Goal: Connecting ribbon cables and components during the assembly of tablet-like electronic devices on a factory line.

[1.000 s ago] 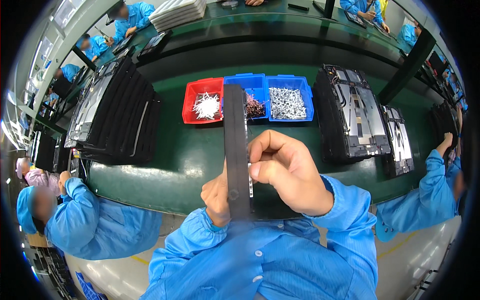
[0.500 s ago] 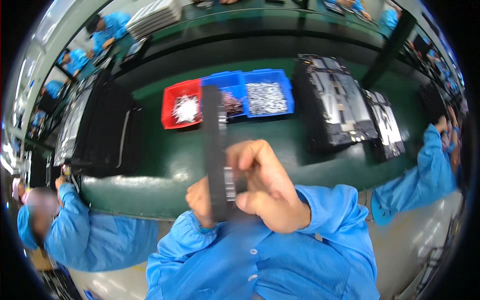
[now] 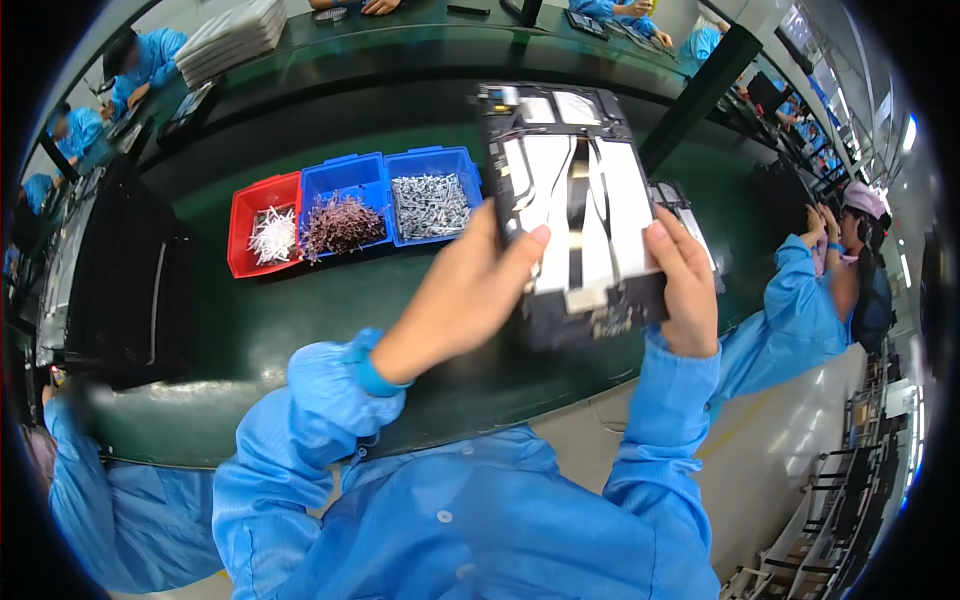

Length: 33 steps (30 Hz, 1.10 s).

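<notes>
A tablet-like electronic unit (image 3: 625,205) with a black frame, white-silver battery packs and thin cables lies face up at the right side of the bench. My left hand (image 3: 455,290) is closed on its left edge, thumb on top. On the opposite edge, my right hand (image 3: 688,285) grips it too, thumb over the silver pack. Whether the unit rests on a stack beneath or is held just above one cannot be seen. Beyond my right hand, another similar unit (image 3: 682,212) is partly covered.
Left of the unit stand a red bin (image 3: 240,240) of white slivers, a blue bin (image 3: 365,170) of reddish-brown pieces and another blue bin (image 3: 430,160) of silvery pieces. Black units are stacked (image 3: 120,280) at the left. A dark post (image 3: 700,95) rises behind. Co-workers sit on both sides.
My hands have gone from the middle of the bench to the right. The dark unit held edge-on before me is now out of that spot; both hands grip a flat unit. The view has turned right.
</notes>
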### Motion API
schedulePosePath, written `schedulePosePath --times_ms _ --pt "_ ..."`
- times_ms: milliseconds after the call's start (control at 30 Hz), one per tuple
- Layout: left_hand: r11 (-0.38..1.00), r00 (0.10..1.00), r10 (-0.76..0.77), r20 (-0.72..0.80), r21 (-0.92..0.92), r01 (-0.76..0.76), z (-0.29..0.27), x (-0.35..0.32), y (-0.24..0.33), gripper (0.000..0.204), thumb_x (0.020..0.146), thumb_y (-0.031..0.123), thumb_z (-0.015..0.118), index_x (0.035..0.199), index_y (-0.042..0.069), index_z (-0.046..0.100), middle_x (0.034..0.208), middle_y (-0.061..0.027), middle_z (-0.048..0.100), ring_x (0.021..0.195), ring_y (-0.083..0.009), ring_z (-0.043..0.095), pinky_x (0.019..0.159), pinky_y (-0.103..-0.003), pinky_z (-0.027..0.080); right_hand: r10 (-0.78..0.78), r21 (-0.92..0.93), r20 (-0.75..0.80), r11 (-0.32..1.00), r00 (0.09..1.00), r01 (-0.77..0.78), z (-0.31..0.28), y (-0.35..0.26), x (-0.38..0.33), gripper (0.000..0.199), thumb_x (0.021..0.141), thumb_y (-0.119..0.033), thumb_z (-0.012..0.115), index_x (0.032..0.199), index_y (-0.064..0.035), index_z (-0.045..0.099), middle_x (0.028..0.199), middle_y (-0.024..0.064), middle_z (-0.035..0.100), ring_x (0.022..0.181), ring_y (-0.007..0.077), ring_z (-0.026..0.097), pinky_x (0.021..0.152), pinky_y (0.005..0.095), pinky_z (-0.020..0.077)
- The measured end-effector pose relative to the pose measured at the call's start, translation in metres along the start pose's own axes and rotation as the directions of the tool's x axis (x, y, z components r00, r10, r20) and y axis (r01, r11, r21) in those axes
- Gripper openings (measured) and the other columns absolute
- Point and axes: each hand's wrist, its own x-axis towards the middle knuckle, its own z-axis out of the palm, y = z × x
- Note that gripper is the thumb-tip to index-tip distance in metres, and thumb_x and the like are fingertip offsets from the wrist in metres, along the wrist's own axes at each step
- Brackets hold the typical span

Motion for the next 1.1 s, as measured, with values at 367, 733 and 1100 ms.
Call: schedulePosePath --times_ms 367,733,1100 --pt "0.859 0.998 0.049 0.033 0.508 -0.059 0.038 0.034 -0.027 0.084 0.104 0.04 0.053 0.133 -0.036 0.033 0.067 -0.0318 0.065 0.064 -0.0468 0.069 0.06 -0.051 0.056 0.14 -0.228 -0.131 0.959 0.981 -0.167 -0.065 0.037 0.072 0.044 0.105 -0.027 0.064 0.134 0.0053 0.064 0.111 0.0032 0.07 0.098 0.0096 0.061 0.087 0.0241 0.0482" --pt "0.857 0.96 -0.15 0.235 0.515 0.008 -0.053 -0.06 -0.046 0.046 0.103 0.033 0.059 0.123 -0.007 0.069 0.068 -0.0227 0.063 0.063 -0.0354 0.068 0.06 -0.044 0.049 0.106 -0.971 -0.17 0.149 0.98 -0.185 -0.242 0.068 0.081 0.148 0.048 -0.078 0.089 0.158 0.0037 0.033 0.139 0.0371 0.054 0.131 0.0483 0.055 0.113 0.0508 0.043" --pt "0.76 0.994 0.004 -0.113 0.647 0.07 -0.12 -0.087 -0.042 0.024 0.094 0.012 0.072 0.115 0.0 0.073 0.067 -0.0102 0.057 0.056 -0.0224 0.056 0.054 -0.039 0.044 -0.401 -0.708 0.058 0.629 0.914 0.321 -0.214 0.02 0.017 0.091 0.083 -0.021 0.08 0.159 -0.0014 0.034 0.16 0.0163 0.041 0.146 0.0304 0.043 0.12 0.0399 0.0347"
